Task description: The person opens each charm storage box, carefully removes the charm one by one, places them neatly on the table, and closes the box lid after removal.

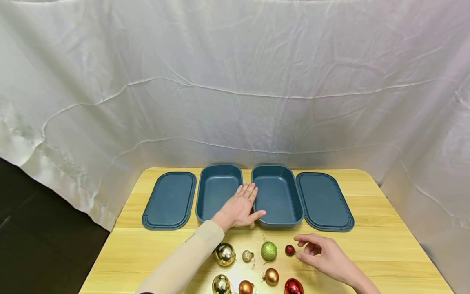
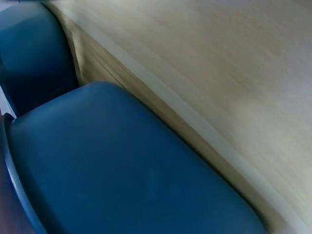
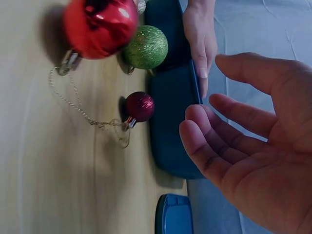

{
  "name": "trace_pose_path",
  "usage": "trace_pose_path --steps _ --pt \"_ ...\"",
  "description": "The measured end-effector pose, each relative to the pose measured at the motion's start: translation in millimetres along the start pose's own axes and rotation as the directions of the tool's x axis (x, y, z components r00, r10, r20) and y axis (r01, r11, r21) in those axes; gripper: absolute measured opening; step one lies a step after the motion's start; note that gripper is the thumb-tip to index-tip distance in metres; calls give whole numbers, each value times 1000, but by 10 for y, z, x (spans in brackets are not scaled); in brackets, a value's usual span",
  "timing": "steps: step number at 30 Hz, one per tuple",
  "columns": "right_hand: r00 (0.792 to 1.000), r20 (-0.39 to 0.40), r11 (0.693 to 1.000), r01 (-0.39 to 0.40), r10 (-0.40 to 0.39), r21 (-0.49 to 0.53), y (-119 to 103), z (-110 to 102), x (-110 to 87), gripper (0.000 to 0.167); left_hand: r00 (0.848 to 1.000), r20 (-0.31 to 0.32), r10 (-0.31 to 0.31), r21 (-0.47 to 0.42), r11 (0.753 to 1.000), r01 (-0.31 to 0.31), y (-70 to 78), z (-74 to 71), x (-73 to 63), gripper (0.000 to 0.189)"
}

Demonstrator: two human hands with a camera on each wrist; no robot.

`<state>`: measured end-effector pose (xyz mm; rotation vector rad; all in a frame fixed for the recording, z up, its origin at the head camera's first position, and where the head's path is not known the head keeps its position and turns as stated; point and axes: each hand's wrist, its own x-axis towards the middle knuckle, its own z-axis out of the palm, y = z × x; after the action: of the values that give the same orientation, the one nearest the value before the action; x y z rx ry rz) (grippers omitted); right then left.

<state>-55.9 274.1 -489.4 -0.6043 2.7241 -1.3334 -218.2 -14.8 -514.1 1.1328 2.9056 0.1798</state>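
My left hand (image 1: 238,207) lies with fingers extended over the gap between two dark blue bins, the left bin (image 1: 200,200) and the right bin (image 1: 299,204), its thumb over the right bin's near-left rim. Fingers loosely bent, my right hand (image 1: 324,255) hovers beside a small dark red glitter bauble (image 1: 289,250). In the right wrist view that small bauble (image 3: 140,106) stays apart from the fingertips, its gold cord on the table. A green glitter bauble (image 1: 269,250) sits to its left, and a shiny red bauble (image 1: 293,286) nearer me.
Gold baubles (image 1: 225,254), a small pale gold glitter one (image 1: 247,256) and copper-orange ones (image 1: 271,277) lie on the wooden table (image 1: 382,249). Flat blue lids flank the bins, the left lid (image 1: 170,200) and the right lid (image 1: 324,201). A pale curtain (image 1: 257,81) hangs behind.
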Motion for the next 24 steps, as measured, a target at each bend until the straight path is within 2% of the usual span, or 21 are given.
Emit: trace_pose_path --steps 15,24 --pt "1000 -2 999 -30 30 -35 -177 -12 362 23 1000 -13 -3 4 1000 3 10 -11 -10 90" --pt "999 -5 998 -39 39 -50 -235 -19 597 26 1000 -10 -9 8 1000 9 14 -11 -7 91"
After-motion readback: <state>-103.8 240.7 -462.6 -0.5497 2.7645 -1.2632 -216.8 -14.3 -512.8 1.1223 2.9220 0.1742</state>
